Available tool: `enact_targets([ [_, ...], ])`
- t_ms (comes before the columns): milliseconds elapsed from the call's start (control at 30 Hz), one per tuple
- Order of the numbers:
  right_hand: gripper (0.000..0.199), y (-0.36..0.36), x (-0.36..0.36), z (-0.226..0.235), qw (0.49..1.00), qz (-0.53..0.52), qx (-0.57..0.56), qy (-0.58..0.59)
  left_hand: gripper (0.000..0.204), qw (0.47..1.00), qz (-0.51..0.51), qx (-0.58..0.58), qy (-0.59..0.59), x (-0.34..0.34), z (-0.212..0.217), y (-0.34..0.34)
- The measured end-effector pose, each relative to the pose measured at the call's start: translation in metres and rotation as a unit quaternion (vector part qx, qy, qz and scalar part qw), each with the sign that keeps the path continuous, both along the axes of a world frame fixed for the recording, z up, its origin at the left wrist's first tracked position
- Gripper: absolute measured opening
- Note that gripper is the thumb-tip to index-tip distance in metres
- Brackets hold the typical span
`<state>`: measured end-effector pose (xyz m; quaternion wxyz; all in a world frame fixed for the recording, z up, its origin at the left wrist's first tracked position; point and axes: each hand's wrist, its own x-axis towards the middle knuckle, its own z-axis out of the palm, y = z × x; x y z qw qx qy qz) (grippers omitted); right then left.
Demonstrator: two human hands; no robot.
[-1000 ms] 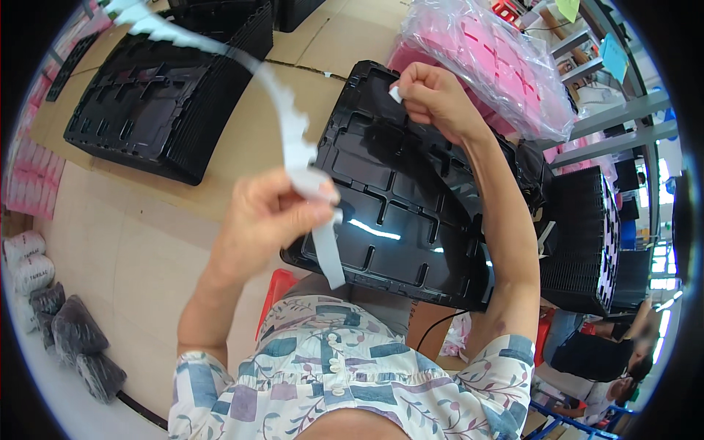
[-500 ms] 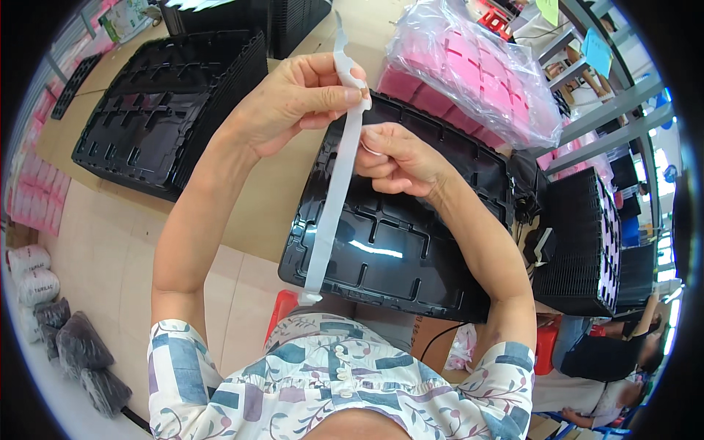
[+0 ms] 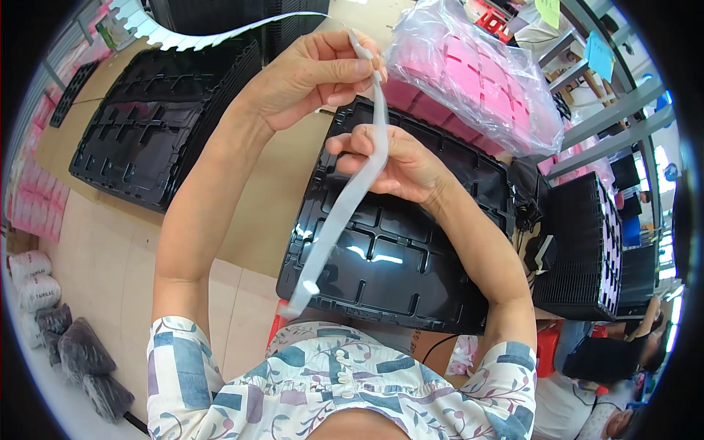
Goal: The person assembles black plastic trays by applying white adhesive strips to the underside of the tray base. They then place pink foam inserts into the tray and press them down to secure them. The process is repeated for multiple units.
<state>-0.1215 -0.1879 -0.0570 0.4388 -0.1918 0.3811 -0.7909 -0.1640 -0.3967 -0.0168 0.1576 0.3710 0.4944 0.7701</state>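
My left hand (image 3: 312, 77) is closed, pinching a narrow white strip (image 3: 343, 209) between thumb and fingers. The strip's lower part hangs down across a black plastic tray (image 3: 396, 253) and ends near my lap, slightly blurred, with a small white bit on it. Just below, my right hand (image 3: 400, 165) is behind the strip, its fingers curled. The strip covers part of its fingers, so whatever they hold, if anything, is hidden. At the upper left, a white band with a stepped edge (image 3: 183, 38) curves toward my left hand.
A stack of black trays (image 3: 139, 125) stands at the left, and another tray stack (image 3: 576, 253) at the right. Pink trays in clear plastic wrap (image 3: 477, 73) lie at the far right. Metal rack bars (image 3: 623, 139) rise beside them. Dark bags (image 3: 84, 348) are on the floor.
Both hands have shifted slightly; my left hand moved up and right, and the strip now bends across my right hand. The stepped white band has swung further into view at the upper left.
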Motion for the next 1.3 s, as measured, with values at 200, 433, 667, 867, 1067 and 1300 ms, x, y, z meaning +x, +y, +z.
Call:
enact_targets([
  [200,0.015,-0.004,0.002,-0.003,0.998,-0.040,-0.030,-0.035,0.007,1.000,-0.014,-0.001,0.012,-0.003,0.002,0.008],
  [433,0.023,0.015,-0.006,-0.001,0.993,-0.091,0.070,-0.011,0.006,1.000,0.019,0.002,-0.001,-0.010,-0.014,0.008],
  [667,0.037,0.048,-0.049,0.011,0.978,-0.099,0.177,0.047,0.005,0.992,0.123,-0.026,0.018,-0.009,-0.051,-0.004],
  [867,0.026,0.042,-0.087,0.033,0.774,-0.059,0.468,0.421,0.011,0.939,0.258,-0.203,0.106,0.017,-0.084,0.005],
  [1067,0.020,0.018,-0.111,-0.001,0.408,-0.072,0.491,0.767,0.017,0.860,0.339,-0.314,0.216,0.026,-0.092,0.023],
  [1300,0.019,0.014,-0.118,-0.007,0.352,-0.072,0.479,0.801,0.016,0.830,0.367,-0.357,0.220,0.023,-0.093,0.030],
])
